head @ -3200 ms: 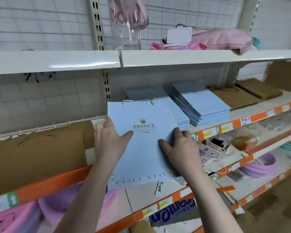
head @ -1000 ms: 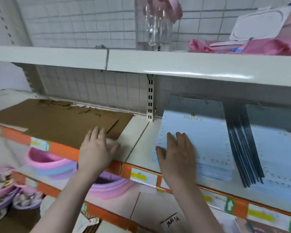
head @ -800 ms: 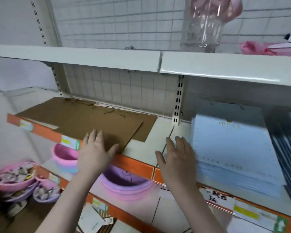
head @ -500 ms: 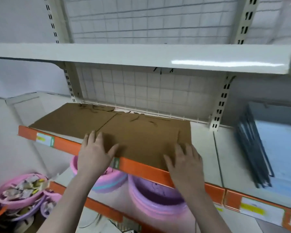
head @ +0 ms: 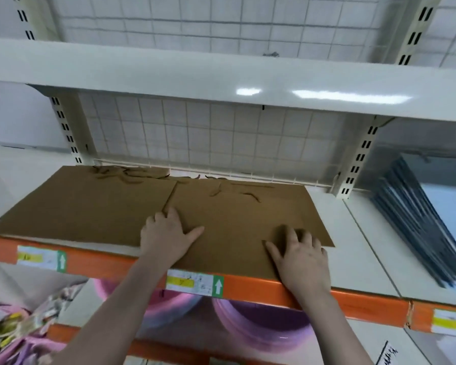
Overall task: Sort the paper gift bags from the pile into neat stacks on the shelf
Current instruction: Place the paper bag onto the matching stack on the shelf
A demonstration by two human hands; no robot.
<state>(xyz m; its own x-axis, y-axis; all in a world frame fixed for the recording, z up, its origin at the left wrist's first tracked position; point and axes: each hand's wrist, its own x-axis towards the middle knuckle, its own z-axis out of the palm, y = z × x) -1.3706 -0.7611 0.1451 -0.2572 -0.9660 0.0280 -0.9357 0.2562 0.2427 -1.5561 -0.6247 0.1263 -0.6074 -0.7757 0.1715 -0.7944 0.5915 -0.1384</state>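
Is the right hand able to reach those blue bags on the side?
Probably yes. The right hand lies flat on the brown bags, and only bare white shelf separates it from the blue bags.

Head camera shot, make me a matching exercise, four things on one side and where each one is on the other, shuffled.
1. left hand
2. right hand
3. blue gift bags
4. purple basin

A. under the orange shelf edge
B. far right of the shelf
C. flat on the brown bags, near their seam
D. on the right brown bag's front corner

Pairs: 1-C, 2-D, 3-B, 4-A
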